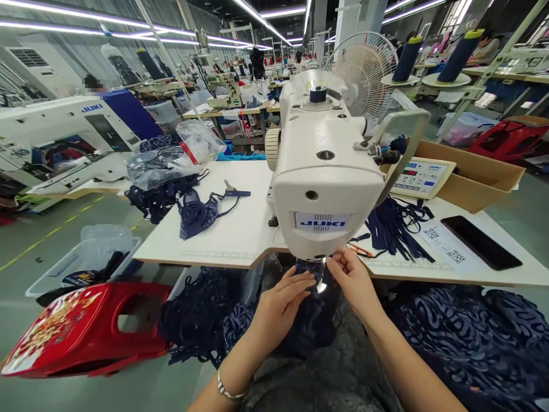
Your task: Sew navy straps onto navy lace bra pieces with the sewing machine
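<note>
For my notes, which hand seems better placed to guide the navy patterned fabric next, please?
Probably the left hand: its fingers lie across the fabric, while the right hand has only fingertips alongside.

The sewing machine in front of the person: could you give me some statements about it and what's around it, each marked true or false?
1. The left hand has its fingers on dark blue fabric below the head of the sewing machine. True.
2. The phone lies to the left of the machine. False: it lies to the right.
3. A bracelet is on the left wrist. True.
4. The stool at lower left is green. False: it is red.
5. A fan stands beyond the machine. True.
</note>
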`<move>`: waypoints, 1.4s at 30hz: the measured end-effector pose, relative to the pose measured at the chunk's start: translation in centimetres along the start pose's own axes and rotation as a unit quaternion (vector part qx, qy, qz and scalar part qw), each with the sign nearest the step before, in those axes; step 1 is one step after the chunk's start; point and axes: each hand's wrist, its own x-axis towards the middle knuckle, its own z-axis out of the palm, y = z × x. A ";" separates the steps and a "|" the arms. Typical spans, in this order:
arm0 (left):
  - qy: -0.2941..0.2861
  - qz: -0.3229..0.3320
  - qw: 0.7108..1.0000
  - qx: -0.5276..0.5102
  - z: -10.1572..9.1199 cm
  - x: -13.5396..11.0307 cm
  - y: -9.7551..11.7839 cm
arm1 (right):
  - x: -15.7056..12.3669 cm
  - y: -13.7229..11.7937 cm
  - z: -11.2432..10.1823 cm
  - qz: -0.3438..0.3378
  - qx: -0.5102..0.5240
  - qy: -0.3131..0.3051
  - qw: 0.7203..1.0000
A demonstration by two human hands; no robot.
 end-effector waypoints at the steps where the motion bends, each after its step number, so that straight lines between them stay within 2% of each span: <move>1: -0.007 0.010 1.000 0.007 0.0 0.0 0.0 | 0.0 0.0 0.3 -0.015 -0.016 0.012 1.000; 4: -0.032 0.035 0.997 0.052 -0.1 0.3 0.3 | 0.0 -0.1 1.1 -0.039 -0.052 0.050 0.997; 8: -0.041 0.018 0.993 0.107 -0.3 0.5 0.6 | -0.1 -0.3 1.8 -0.033 -0.060 0.080 0.994; 13: -0.039 0.008 0.990 0.132 -0.4 0.6 0.4 | -0.2 0.2 1.8 -0.035 -0.052 0.072 0.995; 32: -0.085 0.066 0.980 0.169 -1.0 1.4 0.9 | -0.2 0.9 2.1 -0.058 -0.051 0.089 0.993; 38: -0.126 0.095 0.967 0.202 -1.6 1.8 1.0 | -0.2 1.0 2.1 -0.060 -0.063 0.088 0.992; 42: -0.145 0.099 0.957 0.231 -1.8 1.8 1.0 | 0.8 0.8 1.1 -0.069 -0.090 0.068 0.991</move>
